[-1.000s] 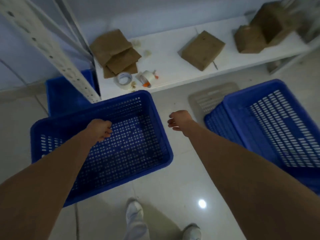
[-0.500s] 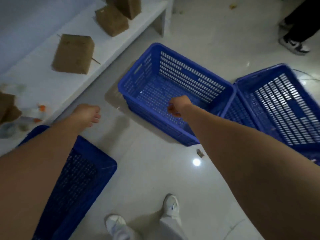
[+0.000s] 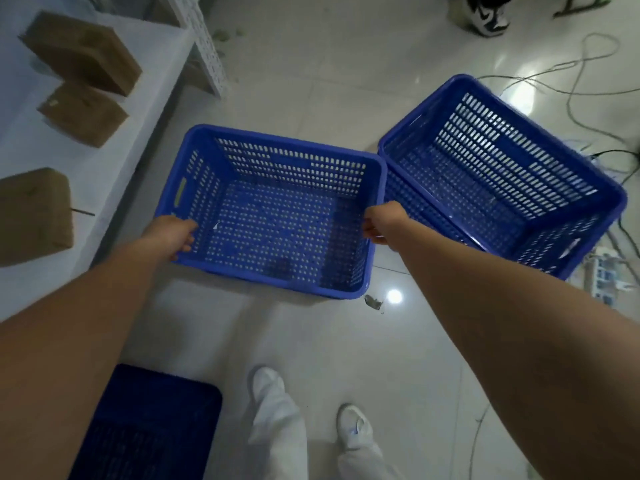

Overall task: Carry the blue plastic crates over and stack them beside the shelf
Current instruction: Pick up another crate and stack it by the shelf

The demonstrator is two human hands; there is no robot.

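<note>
The blue crate (image 3: 273, 216) sits on the floor just beside the shelf (image 3: 114, 157), touching a second crate (image 3: 498, 174). Left hand (image 3: 171, 233) and right hand (image 3: 382, 223) have fingers curled over its opposite rims — gripping. It looks light, stiff, perforated plastic; the rims or handle slots are the sensible holds.

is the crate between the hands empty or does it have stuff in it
Empty: the crate shows only its bare perforated floor, apart from a tiny pale scrap near the left hand.
</note>
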